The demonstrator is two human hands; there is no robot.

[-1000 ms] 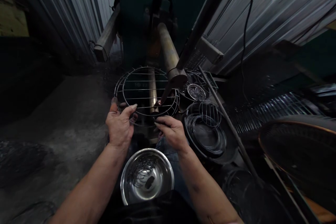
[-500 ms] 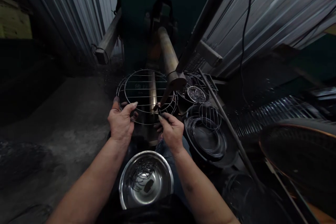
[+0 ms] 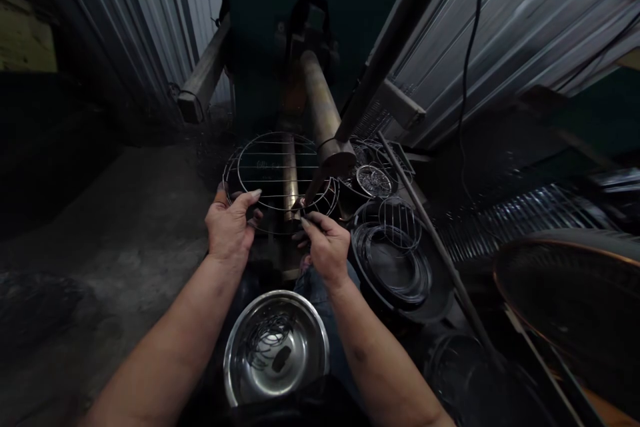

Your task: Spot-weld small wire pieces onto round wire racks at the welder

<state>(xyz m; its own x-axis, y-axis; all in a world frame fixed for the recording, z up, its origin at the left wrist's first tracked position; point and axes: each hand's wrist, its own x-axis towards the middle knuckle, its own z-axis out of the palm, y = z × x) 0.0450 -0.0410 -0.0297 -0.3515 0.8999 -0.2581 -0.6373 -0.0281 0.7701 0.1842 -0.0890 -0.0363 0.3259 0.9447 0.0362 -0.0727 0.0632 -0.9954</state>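
Note:
A round wire rack point(image 3: 265, 167), with two rings and parallel cross wires, lies roughly level before me. My left hand point(image 3: 230, 223) is closed on its left edge, thumb on top and fingers curled beneath. On the near right side, my right hand point(image 3: 327, 243) pinches at the rim, close under the pointed metal tip point(image 3: 314, 188) of a thick upper bar point(image 3: 323, 107). Any small piece between those fingertips is hidden. Below the rack runs a brass-coloured lower bar point(image 3: 290, 177). A shiny metal bowl point(image 3: 313, 360) at my lap contains thin bent wires point(image 3: 270, 337) and a dark flat piece point(image 3: 281, 359).
To the right, a dark round pan point(image 3: 440, 303) holds coiled wire loops point(image 3: 425, 273), with a small wire grid on top. A long rod point(image 3: 435, 233) slants past it. Wooden beams point(image 3: 200, 80) jut out on both sides, beside corrugated metal sheets point(image 3: 150, 27).
The rack's near edge has risen slightly, and my left hand with it. The right hand stays close to the metal tip. The bowl appears a little lower and further left.

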